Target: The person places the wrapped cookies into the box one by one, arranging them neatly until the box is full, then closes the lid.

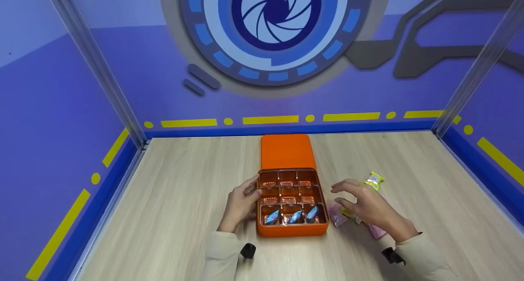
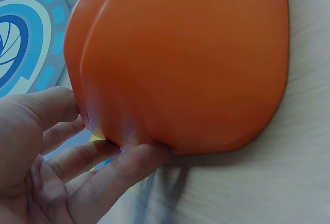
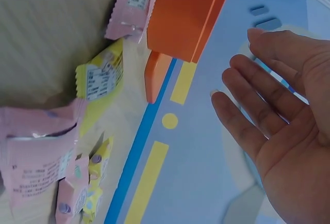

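Observation:
An orange box point(image 1: 292, 230) with a grid of compartments lies open in the middle of the wooden table, its lid point(image 1: 286, 151) flat behind it. Three blue-wrapped candies point(image 1: 293, 216) fill the nearest row. My left hand point(image 1: 242, 202) rests against the box's left wall point(image 2: 180, 64), fingers point(image 2: 121, 170) straight and touching it. My right hand point(image 1: 362, 201) hovers open and empty above a pile of pink and yellow wrapped candies point(image 3: 67, 146) just right of the box point(image 3: 180, 12). A yellow-green candy point(image 1: 374, 180) lies a little farther right.
Purple and blue walls with yellow dashes enclose the table point(image 1: 184, 199) on three sides, with metal posts point(image 1: 98, 68) at the back corners. Bare wood stretches to the left of the box and at the far right.

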{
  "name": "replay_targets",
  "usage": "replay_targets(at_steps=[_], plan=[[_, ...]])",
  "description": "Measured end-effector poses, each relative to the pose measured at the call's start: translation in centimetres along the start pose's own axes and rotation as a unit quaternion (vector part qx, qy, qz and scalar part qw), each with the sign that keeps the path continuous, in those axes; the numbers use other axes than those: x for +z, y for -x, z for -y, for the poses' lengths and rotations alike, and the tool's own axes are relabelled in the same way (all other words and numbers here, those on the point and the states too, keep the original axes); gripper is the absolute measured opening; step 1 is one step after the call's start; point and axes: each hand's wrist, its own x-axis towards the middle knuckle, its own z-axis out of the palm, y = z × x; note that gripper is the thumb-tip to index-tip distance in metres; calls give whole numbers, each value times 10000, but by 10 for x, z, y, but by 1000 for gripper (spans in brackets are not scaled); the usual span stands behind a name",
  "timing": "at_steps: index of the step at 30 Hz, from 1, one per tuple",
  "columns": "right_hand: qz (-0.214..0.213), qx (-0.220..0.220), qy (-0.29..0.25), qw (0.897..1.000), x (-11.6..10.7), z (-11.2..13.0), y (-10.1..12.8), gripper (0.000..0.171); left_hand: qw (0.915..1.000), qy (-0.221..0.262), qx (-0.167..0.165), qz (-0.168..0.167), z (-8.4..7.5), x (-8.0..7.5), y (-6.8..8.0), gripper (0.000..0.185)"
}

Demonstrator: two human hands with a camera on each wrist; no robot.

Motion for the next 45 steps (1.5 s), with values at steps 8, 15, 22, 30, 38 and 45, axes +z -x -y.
replay_targets(at_steps=[8, 15, 22, 30, 38, 45], plan=[[-61, 91, 46, 9999, -3, -5, 6, 33, 10000, 80, 17, 1, -2, 0, 1, 51], [43, 304, 83, 9995, -3, -7, 12, 36, 10000, 46, 16, 10, 0, 0, 0, 51], [315, 616, 12, 9976, 0, -6, 17, 33, 10000, -34, -14, -37, 1, -1, 0, 51], [755, 978, -531, 9909, 6, -1, 20, 25, 10000, 80, 36, -7, -2, 0, 1, 52], [967, 827, -247, 9916, 18, 5, 19, 20, 9998, 168, -49, 6, -1, 0, 1, 52], [1018, 470, -29, 9937, 27, 5, 23, 24, 9999, 109, -68, 35, 0, -1, 1, 51]])
